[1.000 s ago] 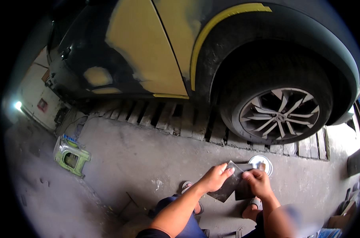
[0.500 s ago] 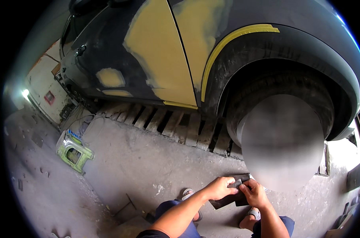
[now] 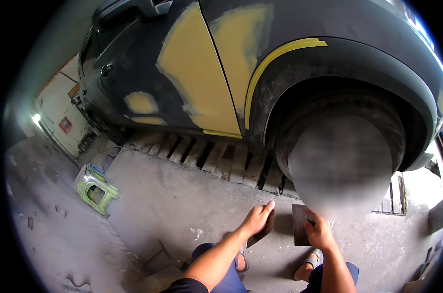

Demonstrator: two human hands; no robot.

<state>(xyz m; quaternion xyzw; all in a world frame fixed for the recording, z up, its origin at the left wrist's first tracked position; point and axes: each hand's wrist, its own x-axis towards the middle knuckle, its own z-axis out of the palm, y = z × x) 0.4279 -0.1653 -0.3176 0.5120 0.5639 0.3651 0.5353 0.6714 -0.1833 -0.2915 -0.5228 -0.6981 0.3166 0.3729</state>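
Observation:
My left hand (image 3: 255, 219) is closed around a thin dark brown rectangular sheet (image 3: 263, 233), seen tilted nearly edge-on, with the thumb along its top. A gap away, my right hand (image 3: 321, 233) grips a second dark flat rectangular sheet (image 3: 300, 227), thumb across its face. Whether these are sandpaper or stiff plates, I cannot tell. Both hands are low in front of the car's front wheel (image 3: 284, 139), whose middle is hidden by a blurred grey disc. Beyond them stands the dark car (image 3: 133, 83), with tan filler patches (image 3: 197, 73) on its door and fender.
Yellow tape (image 3: 275, 56) follows the wheel arch. Wooden slats (image 3: 214, 158) lie on the floor beneath the car. A green stool (image 3: 97, 190) lies at the left near cables. A dark bin-like object (image 3: 441, 215) is at the right edge.
My hands were together on overlapping dark sheets; now they are apart, each with one sheet. The left hand has moved left. The view has shifted slightly.

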